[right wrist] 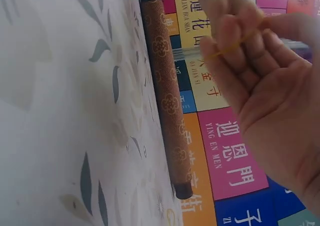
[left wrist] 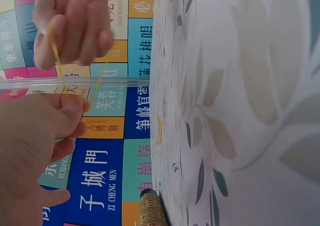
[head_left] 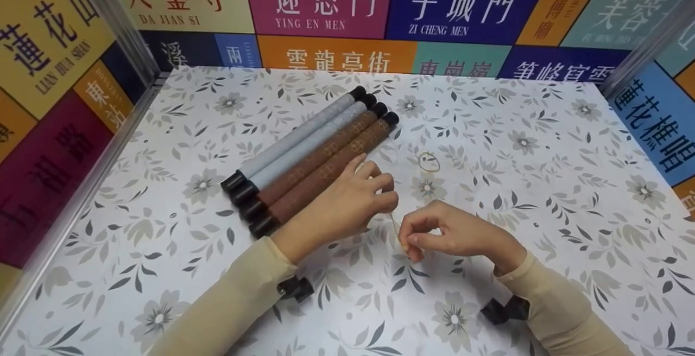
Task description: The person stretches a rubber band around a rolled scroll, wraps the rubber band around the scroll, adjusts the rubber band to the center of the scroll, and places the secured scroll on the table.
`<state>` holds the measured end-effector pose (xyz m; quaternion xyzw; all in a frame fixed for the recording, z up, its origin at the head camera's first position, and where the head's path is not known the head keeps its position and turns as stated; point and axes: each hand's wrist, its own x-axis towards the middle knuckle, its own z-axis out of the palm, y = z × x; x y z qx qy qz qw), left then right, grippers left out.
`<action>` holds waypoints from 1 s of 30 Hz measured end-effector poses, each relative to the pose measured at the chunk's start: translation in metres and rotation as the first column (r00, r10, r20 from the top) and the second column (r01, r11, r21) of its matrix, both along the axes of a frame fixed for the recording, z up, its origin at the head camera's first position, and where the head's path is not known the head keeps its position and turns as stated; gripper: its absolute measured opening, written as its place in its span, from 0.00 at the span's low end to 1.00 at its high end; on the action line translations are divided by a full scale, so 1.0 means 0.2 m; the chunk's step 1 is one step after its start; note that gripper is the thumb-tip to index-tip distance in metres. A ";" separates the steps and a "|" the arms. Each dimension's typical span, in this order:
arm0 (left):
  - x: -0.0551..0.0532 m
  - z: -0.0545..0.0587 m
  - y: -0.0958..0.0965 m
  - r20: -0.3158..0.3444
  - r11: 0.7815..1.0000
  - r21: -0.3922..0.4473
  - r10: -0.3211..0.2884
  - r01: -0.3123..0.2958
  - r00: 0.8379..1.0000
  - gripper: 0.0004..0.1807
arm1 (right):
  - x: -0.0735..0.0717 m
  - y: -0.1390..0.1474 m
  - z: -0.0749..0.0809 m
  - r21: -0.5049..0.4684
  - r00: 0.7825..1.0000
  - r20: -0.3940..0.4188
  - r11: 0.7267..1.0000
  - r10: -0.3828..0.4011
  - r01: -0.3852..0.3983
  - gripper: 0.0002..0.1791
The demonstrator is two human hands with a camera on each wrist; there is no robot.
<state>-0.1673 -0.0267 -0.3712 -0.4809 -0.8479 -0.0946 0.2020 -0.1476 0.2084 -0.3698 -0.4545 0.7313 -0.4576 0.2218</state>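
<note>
A thin yellow rubber band (left wrist: 58, 60) is stretched between the two hands above the table. My left hand (head_left: 353, 198) pinches one end between thumb and fingertip, as the left wrist view shows. The other end is hooked on the curled fingers of my right hand (head_left: 453, 231). Beyond the left hand lie several scrolls side by side, slanting away to the right. Two have pale grey patterned covers (head_left: 304, 134), and the others are brown with gold flower motifs (head_left: 327, 172). All have black end knobs (head_left: 263, 226). The left hand overlaps the nearest brown scroll in the head view.
A second rubber band (head_left: 428, 162) lies on the table right of the scrolls. The tabletop (head_left: 543, 182) has a white cloth with grey leaves and flowers. Colourful panels with Chinese place names (head_left: 320, 3) stand along the back and sides.
</note>
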 end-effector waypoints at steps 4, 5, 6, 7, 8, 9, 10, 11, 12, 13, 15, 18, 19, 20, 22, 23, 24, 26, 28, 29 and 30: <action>0.02 0.02 0.01 -0.048 0.997 0.038 -0.071 0.072 0.996 0.17 | -0.01 0.00 -0.02 0.195 0.998 -0.024 0.979 -0.050 0.054 0.10; 0.02 0.03 0.01 -0.055 0.994 0.054 -0.092 0.095 0.994 0.18 | -0.01 0.00 -0.02 0.223 0.997 -0.041 0.972 -0.067 0.074 0.11; 0.03 0.03 0.02 -0.068 0.991 0.066 -0.114 0.118 0.991 0.18 | -0.02 0.00 -0.02 0.252 0.994 -0.059 0.963 -0.088 0.100 0.11; 0.04 0.03 0.02 -0.075 0.988 0.073 -0.133 0.139 0.988 0.16 | -0.02 0.00 -0.01 0.277 0.991 -0.082 0.952 -0.110 0.129 0.11; 0.04 0.03 0.03 -0.077 0.985 0.077 -0.149 0.155 0.986 0.15 | -0.02 -0.01 -0.01 0.301 0.986 -0.103 0.940 -0.132 0.158 0.10; 0.05 0.03 0.03 -0.079 0.984 0.072 -0.157 0.163 0.984 0.14 | -0.03 -0.01 0.00 0.320 0.979 -0.131 0.928 -0.155 0.189 0.09; 0.06 0.04 0.04 -0.079 0.984 0.061 -0.160 0.165 0.984 0.13 | -0.03 -0.02 0.01 0.334 0.968 -0.181 0.915 -0.172 0.225 0.07; 0.07 0.04 0.04 -0.080 0.985 0.047 -0.160 0.164 0.984 0.12 | -0.03 -0.02 0.01 0.348 0.956 -0.220 0.901 -0.192 0.261 0.05; 0.08 0.03 0.04 -0.077 0.986 0.032 -0.160 0.163 0.984 0.11 | -0.03 -0.03 0.02 0.360 0.945 -0.251 0.886 -0.208 0.291 0.04; 0.09 0.03 0.05 -0.065 0.987 0.015 -0.159 0.160 0.985 0.10 | -0.04 -0.03 0.02 0.368 0.931 -0.285 0.872 -0.226 0.324 0.04; 0.10 0.03 0.06 -0.053 0.987 -0.015 -0.161 0.160 0.986 0.12 | -0.04 -0.05 0.02 0.376 0.905 -0.339 0.845 -0.256 0.380 0.07; 0.13 0.00 0.08 -0.043 0.984 -0.041 -0.176 0.174 0.983 0.12 | -0.05 -0.06 0.02 0.372 0.879 -0.368 0.818 -0.304 0.439 0.16; 0.13 -0.01 0.09 -0.048 0.983 -0.056 -0.179 0.177 0.983 0.12 | -0.05 -0.06 0.01 0.366 0.868 -0.383 0.810 -0.317 0.458 0.18; 0.14 -0.02 0.10 -0.056 0.981 -0.070 -0.185 0.181 0.981 0.12 | -0.06 -0.07 0.01 0.361 0.862 -0.388 0.806 -0.328 0.469 0.20; 0.16 -0.03 0.12 -0.071 0.977 -0.105 -0.196 0.188 0.978 0.09 | -0.06 -0.07 0.00 0.347 0.852 -0.381 0.798 -0.359 0.492 0.23; 0.17 -0.04 0.13 -0.079 0.974 -0.124 -0.200 0.190 0.977 0.06 | -0.07 -0.07 0.00 0.340 0.851 -0.364 0.796 -0.380 0.501 0.24; 0.18 -0.05 0.14 -0.086 0.972 -0.140 -0.204 0.191 0.975 0.04 | -0.07 -0.07 0.00 0.334 0.849 -0.343 0.792 -0.402 0.510 0.24; 0.19 -0.06 0.16 -0.091 0.967 -0.163 -0.211 0.195 0.973 0.03 | -0.07 -0.08 -0.01 0.328 0.844 -0.287 0.782 -0.452 0.530 0.24; 0.20 -0.07 0.17 -0.100 0.966 -0.172 -0.213 0.194 0.972 0.05 | -0.07 -0.09 0.00 0.320 0.832 -0.236 0.769 -0.502 0.554 0.24; 0.20 -0.07 0.18 -0.101 0.967 -0.167 -0.209 0.191 0.973 0.06 | -0.08 -0.10 0.00 0.314 0.823 -0.220 0.761 -0.523 0.567 0.24; 0.21 -0.07 0.18 -0.105 0.969 -0.161 -0.205 0.187 0.973 0.07 | -0.08 -0.10 0.01 0.308 0.814 -0.211 0.754 -0.541 0.580 0.24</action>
